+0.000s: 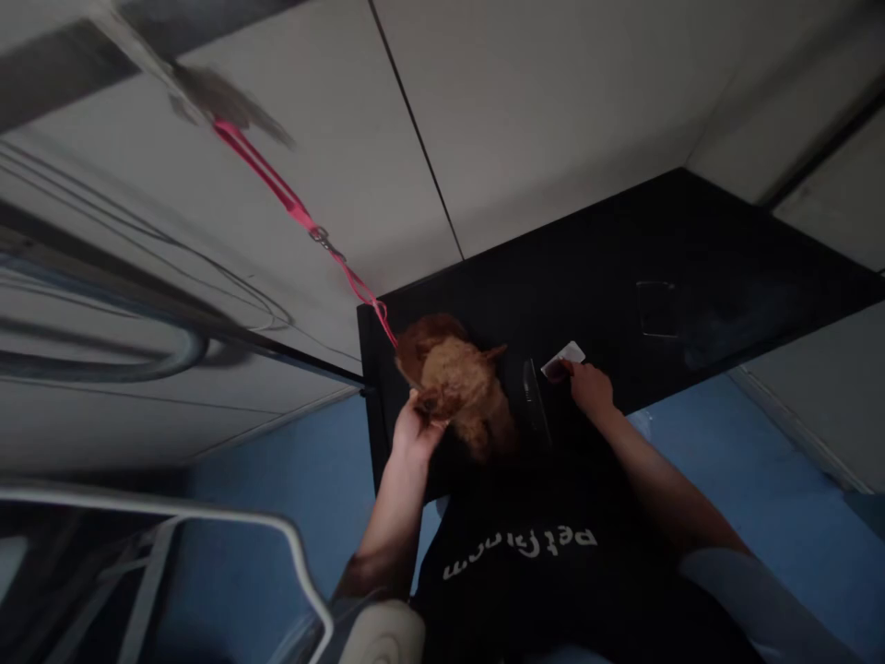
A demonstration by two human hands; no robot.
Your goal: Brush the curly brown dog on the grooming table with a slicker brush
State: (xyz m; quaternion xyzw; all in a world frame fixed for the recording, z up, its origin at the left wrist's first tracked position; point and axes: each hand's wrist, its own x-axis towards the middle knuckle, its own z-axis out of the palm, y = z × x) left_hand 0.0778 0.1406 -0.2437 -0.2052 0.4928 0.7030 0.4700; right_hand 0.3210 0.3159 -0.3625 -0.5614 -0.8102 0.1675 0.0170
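Note:
A curly reddish-brown dog [460,378] is on a black table, tethered by a pink leash [269,180] that runs up to the left. My left hand [415,432] is closed around the dog's chin, just below its muzzle. Over the table to the right of the dog, my right hand [587,387] grips a small white rectangular object [568,355]; its exact kind is unclear. Between that hand and the dog lies a metal comb [531,392], its teeth facing the dog.
The black table [553,258] stands against a pale panelled wall [553,111]. A dark-edged rectangular item [656,311] lies farther right on it. At left are a post [304,349], hanging cables [207,258] and a white bent tube [207,507]. The floor [277,452] is blue.

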